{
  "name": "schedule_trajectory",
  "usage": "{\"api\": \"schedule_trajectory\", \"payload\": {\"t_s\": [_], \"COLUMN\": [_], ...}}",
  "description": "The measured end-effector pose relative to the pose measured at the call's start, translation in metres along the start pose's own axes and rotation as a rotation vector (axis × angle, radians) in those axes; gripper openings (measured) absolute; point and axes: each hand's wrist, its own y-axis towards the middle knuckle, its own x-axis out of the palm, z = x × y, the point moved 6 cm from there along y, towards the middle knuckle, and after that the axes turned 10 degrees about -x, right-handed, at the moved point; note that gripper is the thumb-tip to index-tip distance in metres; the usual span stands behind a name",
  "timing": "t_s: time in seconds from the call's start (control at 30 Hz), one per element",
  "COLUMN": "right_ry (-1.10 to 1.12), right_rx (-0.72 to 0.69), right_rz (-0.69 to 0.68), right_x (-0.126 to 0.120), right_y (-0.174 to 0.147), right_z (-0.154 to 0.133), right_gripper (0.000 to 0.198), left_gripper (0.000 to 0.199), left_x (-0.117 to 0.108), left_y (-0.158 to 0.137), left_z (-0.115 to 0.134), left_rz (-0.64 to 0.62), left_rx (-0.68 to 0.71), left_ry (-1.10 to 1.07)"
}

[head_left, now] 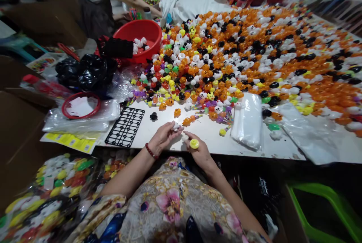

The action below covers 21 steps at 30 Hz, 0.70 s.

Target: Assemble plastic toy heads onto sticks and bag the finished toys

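At the table's front edge, my left hand [163,137] pinches a small white plastic piece [175,126] with dark marks on it. Close by on the right, my right hand [201,155] is closed around a white knobbly piece [184,136] and a round yellow piece [194,143]. The two hands are slightly apart. Just beyond them lie an orange pumpkin-shaped piece [177,112] and an orange stacked toy [190,120]. A small black hat-shaped piece [153,116] sits further left.
A large heap of plastic toy pieces [240,58] covers the far table. Left stand a red basin [154,33], a red basket [64,111] and a black plastic grid [124,126]. Clear bags [246,122] lie right. Another person [94,1] works at the far left.
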Motion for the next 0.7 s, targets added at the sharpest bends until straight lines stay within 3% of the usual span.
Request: {"api": "schedule_trajectory", "payload": {"t_s": [0.13,0.43,0.57,0.7], "right_ry": [-0.136,-0.219,-0.229,-0.277], "right_rx": [-0.052,-0.095,-0.049,0.025], "right_rz": [-0.034,-0.006,0.013,0.026], "right_x": [0.001,-0.005,-0.007,-0.012], "right_y": [-0.001,-0.007,-0.008,-0.009], "right_z": [-0.011,-0.011,-0.007,-0.005], "right_gripper": [0.028,0.025,0.024,0.022], "left_gripper": [0.023,0.040,0.047,0.042], "left_x": [0.005,0.021,0.021,0.016], "left_y": [-0.010,-0.017,-0.019,-0.020], "left_z": [-0.017,-0.021,-0.025,-0.026], "left_rz": [0.009,-0.045,-0.057,0.015], "left_rx": [-0.036,0.096,0.181,0.283], "left_ry": [-0.068,-0.008,0.186,0.544]}}
